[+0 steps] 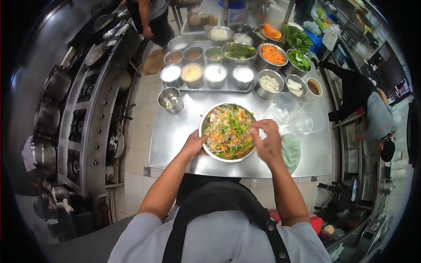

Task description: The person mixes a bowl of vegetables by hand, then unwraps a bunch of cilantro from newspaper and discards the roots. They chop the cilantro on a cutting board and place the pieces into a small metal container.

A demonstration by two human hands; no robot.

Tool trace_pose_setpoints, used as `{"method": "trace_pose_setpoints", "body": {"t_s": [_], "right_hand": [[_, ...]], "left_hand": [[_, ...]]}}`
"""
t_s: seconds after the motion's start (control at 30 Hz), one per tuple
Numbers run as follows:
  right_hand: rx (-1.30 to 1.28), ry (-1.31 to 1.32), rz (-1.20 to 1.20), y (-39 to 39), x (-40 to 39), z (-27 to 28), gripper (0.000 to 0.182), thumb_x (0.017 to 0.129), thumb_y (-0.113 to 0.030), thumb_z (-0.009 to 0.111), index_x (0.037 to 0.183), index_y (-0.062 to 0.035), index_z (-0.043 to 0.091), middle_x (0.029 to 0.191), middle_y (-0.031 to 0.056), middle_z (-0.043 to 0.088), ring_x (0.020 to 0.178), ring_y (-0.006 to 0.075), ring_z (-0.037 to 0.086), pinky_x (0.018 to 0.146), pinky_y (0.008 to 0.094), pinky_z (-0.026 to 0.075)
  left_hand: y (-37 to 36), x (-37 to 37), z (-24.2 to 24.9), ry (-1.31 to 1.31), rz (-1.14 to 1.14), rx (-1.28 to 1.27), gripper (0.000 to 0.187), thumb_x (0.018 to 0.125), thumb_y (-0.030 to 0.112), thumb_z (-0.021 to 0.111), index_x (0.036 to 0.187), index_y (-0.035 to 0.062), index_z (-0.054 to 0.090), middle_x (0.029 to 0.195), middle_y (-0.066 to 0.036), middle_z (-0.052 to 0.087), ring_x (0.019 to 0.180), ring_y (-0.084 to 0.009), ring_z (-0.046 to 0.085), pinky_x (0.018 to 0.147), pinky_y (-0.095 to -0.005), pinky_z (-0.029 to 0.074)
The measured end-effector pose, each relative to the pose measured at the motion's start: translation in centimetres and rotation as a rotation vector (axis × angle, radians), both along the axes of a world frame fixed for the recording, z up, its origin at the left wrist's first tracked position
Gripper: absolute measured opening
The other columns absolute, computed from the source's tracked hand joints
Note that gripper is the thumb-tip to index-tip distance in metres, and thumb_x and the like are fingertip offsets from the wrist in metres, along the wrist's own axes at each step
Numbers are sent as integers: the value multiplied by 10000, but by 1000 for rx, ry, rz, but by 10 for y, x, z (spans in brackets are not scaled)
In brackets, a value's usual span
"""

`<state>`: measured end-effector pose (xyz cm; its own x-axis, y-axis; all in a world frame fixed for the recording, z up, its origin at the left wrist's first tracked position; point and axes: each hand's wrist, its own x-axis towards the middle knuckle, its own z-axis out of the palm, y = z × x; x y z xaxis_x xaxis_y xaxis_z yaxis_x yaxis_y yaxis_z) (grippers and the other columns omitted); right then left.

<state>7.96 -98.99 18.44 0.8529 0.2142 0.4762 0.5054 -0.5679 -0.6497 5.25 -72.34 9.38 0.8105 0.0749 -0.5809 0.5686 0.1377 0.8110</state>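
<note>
A steel bowl [232, 160] of mixed shredded vegetables [230, 131], with orange strips, green leaves and pale strands, sits near the front of the metal table. My left hand [195, 144] grips its left rim, thumb on the edge and fingers hidden around the side. At the right rim, my right hand [267, 139] is bent over the food with fingertips drawn together; whether they pinch a small piece is too small to tell. A green cloth [290, 151] lies just right of this hand. Clear plastic containers [309, 118] stand behind the cloth.
A steel cup [170, 101] stands left of the bowl. Behind it, a tray [206, 87] carries several tins of white and pale ingredients. Shredded carrot [272, 54] and greens [299, 60] fill bowls at the back right. A stove [83, 118] runs along the left; people stand at back left and right.
</note>
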Motion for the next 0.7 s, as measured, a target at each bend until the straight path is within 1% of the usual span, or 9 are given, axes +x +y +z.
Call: {"method": "trace_pose_setpoints", "body": {"t_s": [0.1,0.17,0.23,0.33,0.4,0.47,0.53,0.63,0.7], "right_hand": [[259,142,-214,-5,-3,-2,241,862,-131,706,1080,-36,666,937,84,670,856,199,633,726,294,503],[436,263,-464,-20,4,-22,202,890,-126,677,1063,-22,665,866,44,667,815,134,615,699,272,490],[525,337,-584,-23,8,-42,196,897,-119,664,1060,-10,666,861,37,667,783,122,604,705,271,492],[303,250,-481,11,16,-89,129,890,-104,666,982,-15,679,856,64,667,788,154,620,743,278,501],[211,207,-260,73,26,-116,103,862,-85,674,944,-22,684,943,127,676,875,246,649,808,337,516],[95,483,-235,141,42,-106,215,830,-121,677,1030,-44,700,1056,170,654,979,341,622,875,400,508],[-45,288,-113,190,53,-106,277,827,-86,640,1097,-42,683,1121,166,627,1101,329,567,936,392,475],[-492,240,-117,216,58,-116,124,815,-55,553,867,-24,661,979,154,626,994,320,579,885,413,481],[-484,206,-153,205,48,-120,117,813,-52,538,832,-24,650,943,151,619,969,319,577,869,415,481]], "left_hand": [[12,9,-42,-57,-51,15,385,816,63,575,1190,-26,573,949,-136,672,719,-184,651,568,-315,534],[17,5,-41,-139,33,-21,354,778,24,544,1120,-49,605,924,-126,670,760,-183,641,638,-306,518],[42,-3,-28,-152,73,-93,336,774,20,534,1090,-69,601,933,-128,672,772,-195,649,698,-316,530],[110,-21,41,-236,50,-164,305,755,7,551,1041,-70,626,916,-90,677,796,-159,633,731,-296,504],[163,-31,82,-271,25,-159,301,766,3,523,1041,-76,619,940,-110,676,807,-171,648,750,-297,524],[199,-37,130,-336,72,-180,313,768,-1,502,1052,-84,604,960,-129,671,803,-192,660,766,-312,545],[238,-38,154,-394,60,-81,369,738,-15,465,1079,-90,584,976,-140,665,825,-201,663,778,-323,555],[280,-39,169,-461,93,-2,388,734,3,436,1082,-95,578,994,-143,659,848,-222,661,775,-344,555],[296,-37,168,-466,83,-33,379,751,5,423,1090,-91,564,1006,-153,656,861,-229,666,774,-345,562]]}}
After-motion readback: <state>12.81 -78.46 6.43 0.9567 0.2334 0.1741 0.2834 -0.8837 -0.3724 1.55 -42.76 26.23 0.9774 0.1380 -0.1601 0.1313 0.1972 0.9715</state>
